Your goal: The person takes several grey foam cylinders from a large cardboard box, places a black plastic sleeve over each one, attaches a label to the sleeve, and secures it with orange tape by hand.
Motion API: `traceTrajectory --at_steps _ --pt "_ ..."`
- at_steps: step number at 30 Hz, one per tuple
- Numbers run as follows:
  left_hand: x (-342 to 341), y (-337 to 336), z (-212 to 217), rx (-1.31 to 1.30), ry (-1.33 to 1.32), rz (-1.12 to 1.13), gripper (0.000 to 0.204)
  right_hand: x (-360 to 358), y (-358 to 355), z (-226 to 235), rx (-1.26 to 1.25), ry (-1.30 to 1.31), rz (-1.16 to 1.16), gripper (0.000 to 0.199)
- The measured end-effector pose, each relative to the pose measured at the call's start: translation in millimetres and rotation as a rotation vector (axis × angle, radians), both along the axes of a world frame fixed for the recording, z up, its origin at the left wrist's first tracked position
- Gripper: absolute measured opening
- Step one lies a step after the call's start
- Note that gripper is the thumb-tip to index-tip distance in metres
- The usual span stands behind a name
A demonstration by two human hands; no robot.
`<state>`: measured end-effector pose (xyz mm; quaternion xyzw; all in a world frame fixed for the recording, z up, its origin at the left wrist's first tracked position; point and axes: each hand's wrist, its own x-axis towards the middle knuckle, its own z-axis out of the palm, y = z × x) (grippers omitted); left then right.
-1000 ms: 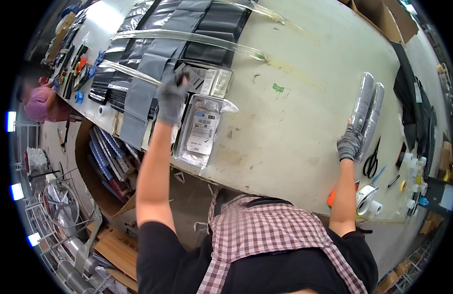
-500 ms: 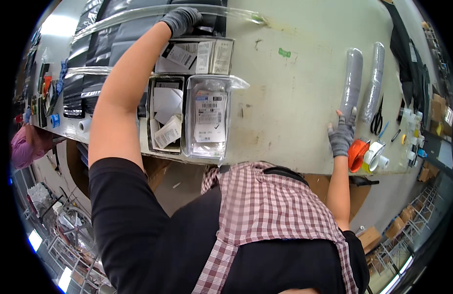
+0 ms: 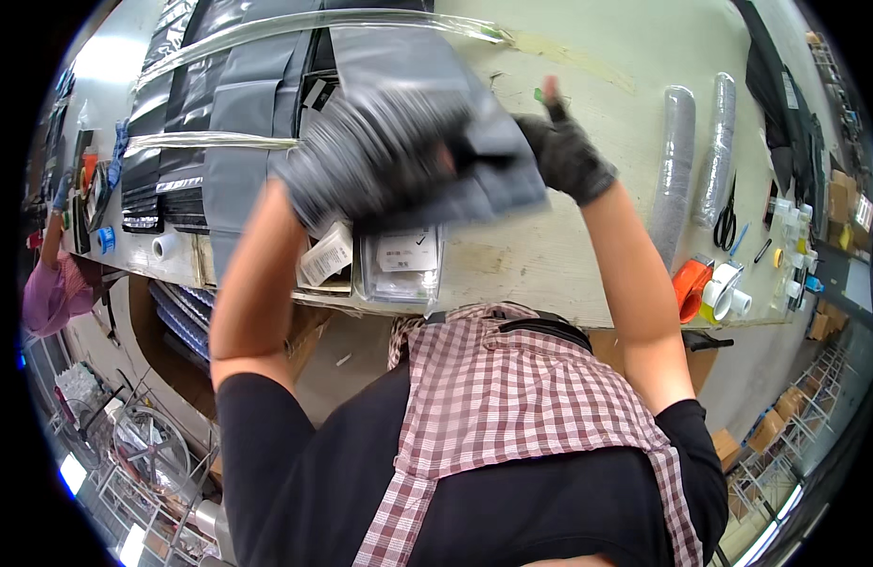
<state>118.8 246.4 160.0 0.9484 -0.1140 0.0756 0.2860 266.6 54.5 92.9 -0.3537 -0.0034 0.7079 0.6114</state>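
A grey plastic mailing bag [image 3: 399,61] is held up over the boxes, its lower part folded and blurred. My left hand [image 3: 370,156], in a striped grey glove, is closed on it at the left, smeared by motion. At the bag's right edge is my right hand [image 3: 571,156] in a dark glove. Its thumb stands out away from the other fingers, whose tips reach the bag and are partly hidden. Beneath the bag, a clear-lined box [image 3: 399,269] of labelled packets and a box of paper slips [image 3: 325,257] show only in part.
Stacked dark mailing bags [image 3: 181,113] lie at the left under clear strips [image 3: 210,140]. Bubble-wrap rolls [image 3: 676,156], black scissors [image 3: 727,225] and an orange tape dispenser [image 3: 692,288] lie at the right. Another person [image 3: 54,288] works at the far left.
My left hand has come back nearer, now with a grey mailing bag. My right hand has left the bubble-wrap roll and moved left to the bag's edge. The boxes are now largely covered.
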Motion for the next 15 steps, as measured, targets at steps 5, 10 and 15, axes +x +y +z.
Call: traceTrajectory --at_steps 5,10,15 --pt "-14.8 -143.8 -38.5 -0.071 0.301 -0.162 0.016 12.8 5.0 -38.2 -0.195 -0.845 0.016 0.045" --pt "-6.7 -216.4 -137.8 0.054 0.056 0.115 0.022 47.9 -98.9 -51.3 -0.177 -1.810 -0.554 0.056" --pt "21.7 -240.8 -185.2 0.292 0.104 0.038 0.033 15.1 -229.2 -45.4 -1.229 -2.422 0.006 0.086"
